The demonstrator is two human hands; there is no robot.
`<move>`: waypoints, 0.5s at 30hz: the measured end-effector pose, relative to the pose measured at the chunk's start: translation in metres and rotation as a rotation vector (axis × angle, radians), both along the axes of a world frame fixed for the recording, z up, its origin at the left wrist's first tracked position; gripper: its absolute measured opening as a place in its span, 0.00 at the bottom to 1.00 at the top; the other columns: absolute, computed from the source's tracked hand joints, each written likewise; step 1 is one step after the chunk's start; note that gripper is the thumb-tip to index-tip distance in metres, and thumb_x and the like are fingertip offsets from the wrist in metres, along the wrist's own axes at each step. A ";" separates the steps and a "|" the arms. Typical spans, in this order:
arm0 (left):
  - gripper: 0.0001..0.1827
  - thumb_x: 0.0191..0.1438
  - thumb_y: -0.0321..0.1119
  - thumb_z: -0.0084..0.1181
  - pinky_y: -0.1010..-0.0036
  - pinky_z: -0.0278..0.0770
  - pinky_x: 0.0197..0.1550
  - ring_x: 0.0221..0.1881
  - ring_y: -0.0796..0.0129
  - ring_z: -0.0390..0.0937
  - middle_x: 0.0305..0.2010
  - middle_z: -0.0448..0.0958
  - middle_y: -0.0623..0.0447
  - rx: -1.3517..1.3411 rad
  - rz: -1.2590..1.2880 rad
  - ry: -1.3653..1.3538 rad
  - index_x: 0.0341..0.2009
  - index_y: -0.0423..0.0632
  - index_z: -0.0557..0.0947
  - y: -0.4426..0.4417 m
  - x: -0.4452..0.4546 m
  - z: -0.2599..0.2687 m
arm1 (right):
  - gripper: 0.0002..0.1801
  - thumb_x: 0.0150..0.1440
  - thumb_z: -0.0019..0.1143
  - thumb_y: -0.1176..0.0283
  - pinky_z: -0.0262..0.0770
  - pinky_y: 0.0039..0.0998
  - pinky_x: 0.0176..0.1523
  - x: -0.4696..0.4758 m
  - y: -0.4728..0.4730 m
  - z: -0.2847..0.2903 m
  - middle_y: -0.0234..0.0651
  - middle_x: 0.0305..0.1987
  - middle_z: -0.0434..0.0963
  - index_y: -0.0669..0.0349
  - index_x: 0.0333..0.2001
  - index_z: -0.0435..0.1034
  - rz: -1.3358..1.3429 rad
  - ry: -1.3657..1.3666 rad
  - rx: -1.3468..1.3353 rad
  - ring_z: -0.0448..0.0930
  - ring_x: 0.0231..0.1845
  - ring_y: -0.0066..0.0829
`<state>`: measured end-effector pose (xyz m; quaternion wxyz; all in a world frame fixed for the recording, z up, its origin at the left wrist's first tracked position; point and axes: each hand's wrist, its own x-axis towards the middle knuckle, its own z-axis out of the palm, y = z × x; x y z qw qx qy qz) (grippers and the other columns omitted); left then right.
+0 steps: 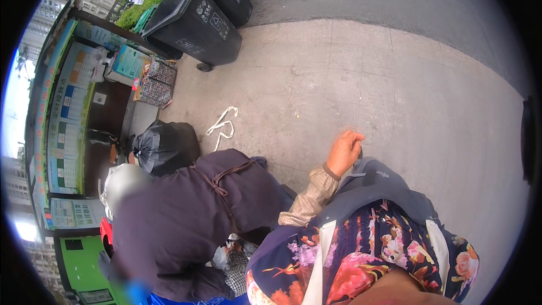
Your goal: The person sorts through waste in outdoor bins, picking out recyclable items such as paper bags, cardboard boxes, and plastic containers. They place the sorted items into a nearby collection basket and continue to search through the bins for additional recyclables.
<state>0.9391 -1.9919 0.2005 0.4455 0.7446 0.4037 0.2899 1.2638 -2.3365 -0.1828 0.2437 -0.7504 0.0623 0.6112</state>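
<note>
My left hand (345,152), in a beige checked sleeve (311,197), hangs over the paving in front of my dark grey apron (377,184). Its fingers are loosely bent and slightly blurred; the palm side is hidden, so I cannot tell whether anything is in it. My right hand is out of view. Close on my left, a co-worker in a dark purple garment (182,216) tied with a cord bends forward. Below that person's body shows a checked sleeve (237,269) beside some clear plastic (219,258).
A tied black rubbish bag (167,146) and a patterned carrier bag (157,82) stand by the notice-board shelter (67,114). A white strip (220,125) lies on the paving (322,80). Black wheelie bins (203,25) stand beyond. A blue container (199,300) shows at the bottom edge.
</note>
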 end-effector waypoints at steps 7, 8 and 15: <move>0.08 0.49 0.23 0.50 0.72 0.72 0.29 0.27 0.62 0.74 0.30 0.73 0.47 -0.030 0.214 0.177 0.35 0.41 0.79 0.084 -0.052 -0.007 | 0.09 0.56 0.48 0.67 0.73 0.29 0.23 0.063 0.375 -0.048 0.35 0.27 0.75 0.57 0.40 0.65 0.353 -0.084 0.349 0.76 0.22 0.27; 0.08 0.48 0.23 0.50 0.72 0.72 0.29 0.27 0.63 0.74 0.30 0.73 0.47 -0.098 0.292 0.182 0.35 0.41 0.79 0.081 -0.064 -0.010 | 0.09 0.56 0.48 0.67 0.73 0.29 0.23 0.066 0.445 -0.046 0.35 0.27 0.75 0.56 0.40 0.65 0.408 -0.121 0.479 0.76 0.22 0.26; 0.09 0.48 0.22 0.50 0.74 0.73 0.31 0.28 0.66 0.75 0.32 0.74 0.49 -0.217 0.565 0.265 0.36 0.41 0.79 0.160 -0.145 -0.037 | 0.10 0.56 0.48 0.72 0.73 0.22 0.29 -0.098 0.747 0.065 0.32 0.30 0.76 0.59 0.43 0.68 0.583 -0.005 0.769 0.77 0.27 0.21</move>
